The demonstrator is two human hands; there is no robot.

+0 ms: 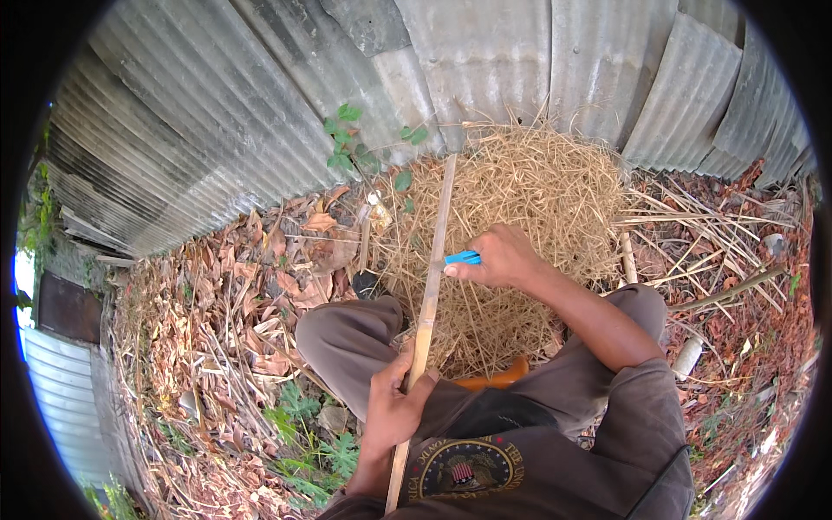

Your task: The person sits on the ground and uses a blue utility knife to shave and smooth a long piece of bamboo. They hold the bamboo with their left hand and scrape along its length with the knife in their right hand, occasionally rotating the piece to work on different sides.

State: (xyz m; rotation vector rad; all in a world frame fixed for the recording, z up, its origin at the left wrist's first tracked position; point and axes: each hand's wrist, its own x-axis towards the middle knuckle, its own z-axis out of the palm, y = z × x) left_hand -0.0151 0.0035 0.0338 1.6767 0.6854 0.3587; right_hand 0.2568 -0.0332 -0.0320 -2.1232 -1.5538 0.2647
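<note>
A long, narrow bamboo strip (427, 316) slants up from beside my body, its far end over the heap of shavings. My left hand (399, 396) is closed around its lower part, near my lap. In the fist of my right hand (507, 258) is a small blue cutter (463, 258), mostly covered by the fingers. The cutter's end meets the right edge of the strip at about its middle; I cannot make out a blade. Below and beyond both hands lies a large heap of pale shavings (537, 186), between my bent knees.
Corrugated metal sheets (485, 69) close off the far side. Dry leaves (260, 295) cover the ground at left, with green weeds (303, 433) nearer me. Thin sticks (693, 230) and a pale cylindrical object (687, 358) lie at right. Something orange (496, 376) shows between my legs.
</note>
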